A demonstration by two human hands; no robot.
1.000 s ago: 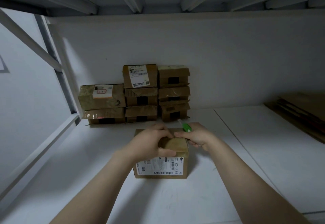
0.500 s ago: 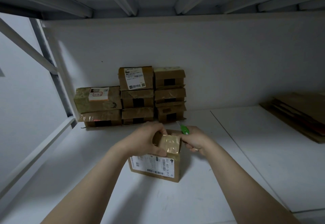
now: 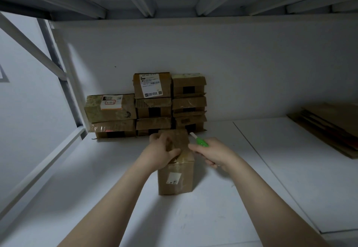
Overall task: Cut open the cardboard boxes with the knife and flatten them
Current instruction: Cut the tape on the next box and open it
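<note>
A taped cardboard box (image 3: pixel 175 177) is stood upright on the white shelf (image 3: pixel 96 188), near centre. Its top is gripped by the left hand (image 3: pixel 160 153). Just to its right, a green knife (image 3: pixel 200 141) is held in the curled right hand (image 3: pixel 213 154). Further boxes (image 3: pixel 153 107) are stacked against the far wall

Turns the box (image 3: pixel 176 179) about a quarter round: shows a narrow end with only a strip of label (image 3: pixel 173 178), not the wide labelled side. Regrips the taped top with the left hand (image 3: pixel 160 153). Sets the right hand (image 3: pixel 213 155), gripping the knife (image 3: pixel 201 142), beside the top's right edge.
</note>
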